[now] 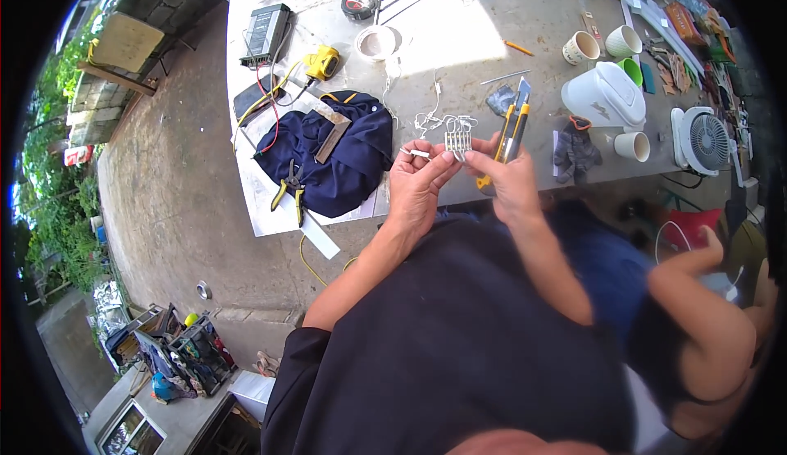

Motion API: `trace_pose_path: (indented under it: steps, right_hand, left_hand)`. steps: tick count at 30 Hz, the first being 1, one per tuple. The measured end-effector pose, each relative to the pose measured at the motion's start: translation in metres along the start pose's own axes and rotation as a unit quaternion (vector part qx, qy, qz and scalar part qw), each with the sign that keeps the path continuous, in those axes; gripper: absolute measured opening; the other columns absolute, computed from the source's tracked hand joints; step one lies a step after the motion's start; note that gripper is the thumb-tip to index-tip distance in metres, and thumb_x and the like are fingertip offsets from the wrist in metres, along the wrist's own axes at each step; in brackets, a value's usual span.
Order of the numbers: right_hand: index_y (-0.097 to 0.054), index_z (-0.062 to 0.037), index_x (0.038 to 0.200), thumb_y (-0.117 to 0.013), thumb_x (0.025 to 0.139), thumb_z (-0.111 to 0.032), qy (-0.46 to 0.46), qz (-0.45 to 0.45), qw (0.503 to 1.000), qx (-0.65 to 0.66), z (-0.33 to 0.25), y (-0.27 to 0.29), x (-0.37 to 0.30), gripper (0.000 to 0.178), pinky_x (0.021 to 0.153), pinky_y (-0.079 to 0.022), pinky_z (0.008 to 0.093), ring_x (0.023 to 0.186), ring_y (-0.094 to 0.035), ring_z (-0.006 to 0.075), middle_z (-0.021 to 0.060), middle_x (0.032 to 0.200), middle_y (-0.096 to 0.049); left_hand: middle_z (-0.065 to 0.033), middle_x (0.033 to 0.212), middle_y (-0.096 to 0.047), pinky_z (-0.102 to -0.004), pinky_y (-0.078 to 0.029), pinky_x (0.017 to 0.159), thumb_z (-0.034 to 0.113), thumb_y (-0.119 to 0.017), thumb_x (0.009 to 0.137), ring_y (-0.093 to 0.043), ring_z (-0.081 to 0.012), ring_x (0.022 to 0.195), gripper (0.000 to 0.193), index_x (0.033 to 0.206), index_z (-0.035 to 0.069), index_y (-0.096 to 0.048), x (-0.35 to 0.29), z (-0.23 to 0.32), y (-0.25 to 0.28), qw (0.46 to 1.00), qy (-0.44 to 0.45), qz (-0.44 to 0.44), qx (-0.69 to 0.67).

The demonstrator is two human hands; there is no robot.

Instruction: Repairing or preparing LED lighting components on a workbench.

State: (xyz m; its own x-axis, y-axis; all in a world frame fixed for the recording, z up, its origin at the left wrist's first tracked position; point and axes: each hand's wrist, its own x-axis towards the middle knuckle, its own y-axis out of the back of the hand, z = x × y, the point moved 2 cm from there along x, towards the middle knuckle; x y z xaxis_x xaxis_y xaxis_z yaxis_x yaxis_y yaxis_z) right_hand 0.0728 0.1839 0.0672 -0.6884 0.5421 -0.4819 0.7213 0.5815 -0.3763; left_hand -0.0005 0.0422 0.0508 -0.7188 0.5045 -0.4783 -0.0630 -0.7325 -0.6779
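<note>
My left hand (416, 186) is closed, pinching the near left side of a bundle of small white light modules (457, 141) joined by thin white wires. One loose white module (419, 154) sticks out between its fingers. My right hand (512, 186) steadies the bundle's right side with its fingertips. The same hand also grips a yellow-and-black utility knife (511, 131), its blade pointing away from me. White wire (428, 121) trails from the bundle onto the table (459, 61). A small crumpled clear plastic bag (501, 100) lies just beyond the knife.
On the left, pliers (290, 186) and a metal square (331, 133) rest on dark blue cloth (352, 156). Behind are a yellow tool (322, 62) and a tape measure (359, 3). To the right stand a white container (602, 94), cups (580, 47) and a fan (705, 139). Another person's arm (697, 316) is close.
</note>
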Motion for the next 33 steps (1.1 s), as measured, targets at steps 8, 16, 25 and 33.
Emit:
trace_pose_path:
  steps: [8, 16, 25, 33]
  right_hand:
    - [-0.058, -0.005, 0.099, -0.081, 0.083, 0.006, 0.013, -0.062, 0.995, -0.072, -0.002, 0.021, 0.013, 0.03, 0.073, -0.06, 0.0302, 0.083, -0.071, 0.015, 0.0163, 0.107, -0.076]
    - [-0.06, -0.0041, 0.103, -0.082, 0.085, 0.005, -0.002, -0.116, 0.987, -0.114, 0.01, 0.03, 0.01, 0.029, 0.075, -0.062, 0.0312, 0.086, -0.073, 0.0164, 0.0163, 0.106, -0.076]
    - [-0.059, -0.0007, 0.105, -0.084, 0.084, 0.001, 0.023, -0.056, 0.987, -0.15, -0.001, 0.026, -0.006, 0.032, 0.076, -0.062, 0.0293, 0.086, -0.073, 0.0176, 0.0123, 0.097, -0.073]
    - [-0.06, -0.002, 0.1, -0.084, 0.083, 0.005, 0.014, 0.035, 0.994, -0.101, 0.049, 0.053, -0.003, 0.03, 0.073, -0.06, 0.0274, 0.079, -0.068, 0.0139, 0.005, 0.093, -0.067]
  left_hand:
    - [-0.0067, 0.108, -0.072, -0.0349, -0.063, 0.094, 0.013, -0.079, 0.097, -0.073, -0.018, 0.102, 0.029, 0.12, 0.003, -0.066, -0.014, -0.006, 0.033, 0.972, 0.21, -0.005, 0.105]
    - [-0.009, 0.122, -0.072, -0.0325, -0.053, 0.099, 0.036, -0.089, 0.089, -0.066, -0.0184, 0.114, 0.072, 0.142, -0.001, -0.058, -0.012, -0.005, 0.061, 0.832, -0.17, -0.06, 0.525]
    - [-0.0065, 0.103, -0.078, -0.0291, -0.057, 0.088, 0.011, -0.078, 0.099, -0.072, -0.012, 0.093, 0.028, 0.122, -0.003, -0.071, 0.017, -0.019, 0.032, 0.935, 0.043, -0.164, 0.312]
    - [-0.0066, 0.101, -0.078, -0.027, -0.056, 0.076, 0.013, -0.078, 0.099, -0.073, -0.0117, 0.086, 0.023, 0.117, 0.0, -0.072, 0.04, -0.051, 0.036, 0.943, 0.052, -0.124, 0.306]
